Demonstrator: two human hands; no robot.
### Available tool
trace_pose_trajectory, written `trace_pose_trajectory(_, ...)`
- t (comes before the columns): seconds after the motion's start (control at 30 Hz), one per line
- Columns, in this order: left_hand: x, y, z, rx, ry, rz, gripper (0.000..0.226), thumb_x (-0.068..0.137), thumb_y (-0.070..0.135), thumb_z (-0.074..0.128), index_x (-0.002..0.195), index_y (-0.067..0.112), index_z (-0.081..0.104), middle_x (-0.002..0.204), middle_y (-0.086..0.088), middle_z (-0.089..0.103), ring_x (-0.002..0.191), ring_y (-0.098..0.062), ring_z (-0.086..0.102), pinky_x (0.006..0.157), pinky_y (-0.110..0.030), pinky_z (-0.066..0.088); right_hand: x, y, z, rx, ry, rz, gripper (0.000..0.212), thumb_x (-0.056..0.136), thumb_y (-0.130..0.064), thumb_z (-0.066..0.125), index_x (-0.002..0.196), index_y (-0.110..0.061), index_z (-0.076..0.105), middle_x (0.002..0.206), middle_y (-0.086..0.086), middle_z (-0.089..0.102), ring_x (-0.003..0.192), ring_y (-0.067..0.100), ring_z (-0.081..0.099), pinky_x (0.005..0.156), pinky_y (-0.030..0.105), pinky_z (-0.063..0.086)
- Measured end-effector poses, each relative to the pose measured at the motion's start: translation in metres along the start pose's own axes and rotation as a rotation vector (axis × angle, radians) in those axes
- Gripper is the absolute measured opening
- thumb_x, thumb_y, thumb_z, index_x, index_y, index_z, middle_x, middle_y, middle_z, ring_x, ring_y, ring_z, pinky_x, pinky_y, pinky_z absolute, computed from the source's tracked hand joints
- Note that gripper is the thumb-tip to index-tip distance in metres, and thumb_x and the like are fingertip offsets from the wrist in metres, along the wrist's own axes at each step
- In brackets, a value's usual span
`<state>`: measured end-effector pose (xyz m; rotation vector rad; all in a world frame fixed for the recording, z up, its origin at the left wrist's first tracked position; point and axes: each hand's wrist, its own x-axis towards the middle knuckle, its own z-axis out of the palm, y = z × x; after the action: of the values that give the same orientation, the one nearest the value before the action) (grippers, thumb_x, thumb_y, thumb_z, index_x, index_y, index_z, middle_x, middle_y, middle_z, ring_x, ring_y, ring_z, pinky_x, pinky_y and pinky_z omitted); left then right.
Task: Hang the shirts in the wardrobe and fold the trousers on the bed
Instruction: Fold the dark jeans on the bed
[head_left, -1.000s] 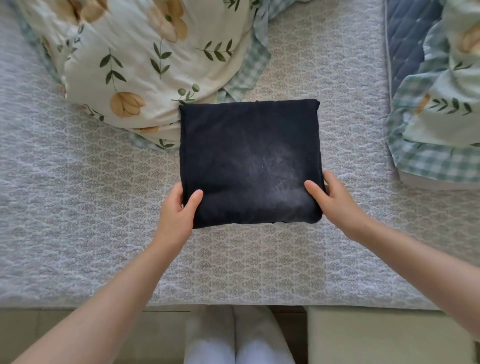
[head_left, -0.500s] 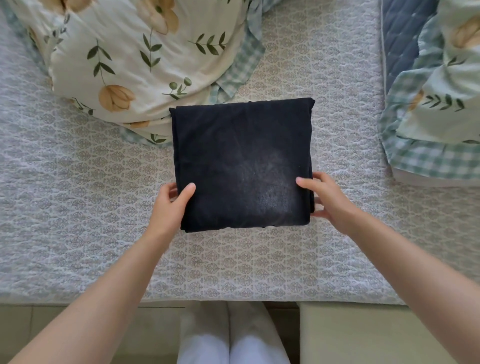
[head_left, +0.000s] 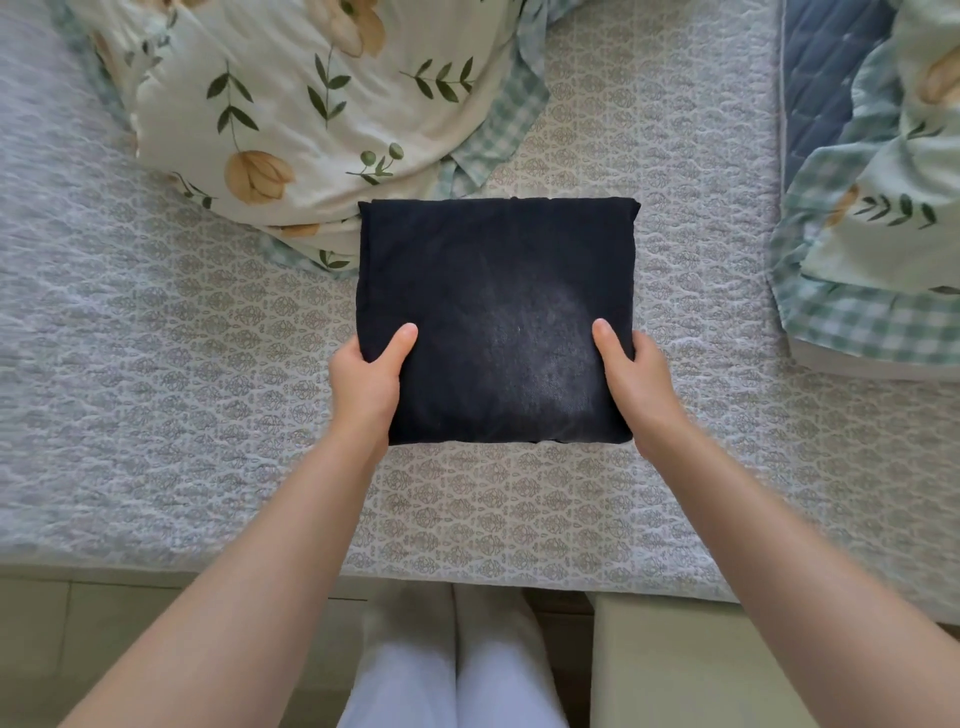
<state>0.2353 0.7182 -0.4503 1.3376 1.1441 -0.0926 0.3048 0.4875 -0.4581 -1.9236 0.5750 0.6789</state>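
The dark navy trousers are folded into a thick, neat square over the patterned grey bedspread. My left hand grips the bundle's near left side, thumb on top and fingers hidden beneath. My right hand grips the near right side the same way. The near edge of the bundle looks raised a little off the bedspread. No shirt or wardrobe is in view.
A floral quilt with a green checked border is bunched at the back left, touching the trousers' far left corner. Another floral and checked quilt lies at the right. The bed's near edge is close to my legs.
Both hands slid from the near corners to the sides of the folded trousers, thumbs moving onto the top. The bundle's near edge appears lifted slightly.
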Motion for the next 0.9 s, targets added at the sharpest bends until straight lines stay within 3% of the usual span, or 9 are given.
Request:
trace_pose_trajectory(0.2, -0.034, -0.002, -0.023, -0.042, 0.072, 0.057, 0.016, 0.084, 0.031, 0.076, 0.097, 0.023, 0.069, 0.096, 0.010, 0.074, 0.089, -0.006, 0.070, 0.075, -0.024, 0.057, -0.043, 0.000, 0.003, -0.067, 0.089, -0.122, 0.036, 0.095, -0.051, 0.047, 0.113, -0.021, 0.056, 0.101, -0.016, 0.059, 0.096, 0.003, 0.057, 0.090, 0.034, 0.048)
trace_pose_trajectory(0.3, -0.056, -0.002, -0.046, -0.064, 0.083, 0.060, 0.022, 0.083, 0.030, 0.077, 0.102, 0.019, 0.072, 0.095, 0.010, 0.075, 0.089, -0.005, 0.071, 0.077, -0.025, 0.058, -0.072, -0.005, 0.004, -0.085, 0.078, -0.166, 0.035, 0.096, -0.050, 0.047, 0.111, -0.020, 0.057, 0.101, -0.011, 0.061, 0.097, 0.007, 0.059, 0.085, 0.031, 0.049)
trace_pose_trajectory(0.53, -0.116, 0.002, -0.126, -0.170, 0.166, 0.026, 0.015, 0.082, 0.029, 0.077, 0.094, 0.024, 0.072, 0.091, 0.013, 0.075, 0.089, -0.004, 0.070, 0.079, -0.024, 0.057, -0.152, -0.035, 0.026, -0.109, -0.017, -0.233, 0.026, 0.095, -0.045, 0.051, 0.103, -0.022, 0.059, 0.098, -0.008, 0.064, 0.092, 0.009, 0.060, 0.079, 0.028, 0.047)
trace_pose_trajectory(0.73, -0.163, 0.003, -0.220, -0.282, 0.251, 0.024, 0.022, 0.083, 0.027, 0.077, 0.102, 0.017, 0.072, 0.100, 0.005, 0.076, 0.097, -0.013, 0.071, 0.088, -0.038, 0.057, -0.226, -0.062, 0.078, -0.165, -0.133, -0.284, 0.028, 0.094, -0.047, 0.051, 0.097, -0.021, 0.060, 0.095, -0.005, 0.065, 0.092, 0.015, 0.061, 0.079, 0.032, 0.050)
trace_pose_trajectory(0.9, -0.208, -0.002, -0.302, -0.375, 0.355, 0.005, 0.019, 0.084, 0.026, 0.075, 0.102, 0.019, 0.072, 0.098, 0.008, 0.076, 0.096, -0.013, 0.071, 0.079, -0.032, 0.058, -0.296, -0.084, 0.128, -0.233, -0.245, -0.340, 0.029, 0.095, -0.046, 0.051, 0.099, -0.019, 0.060, 0.096, -0.004, 0.064, 0.090, 0.013, 0.061, 0.073, 0.027, 0.047)
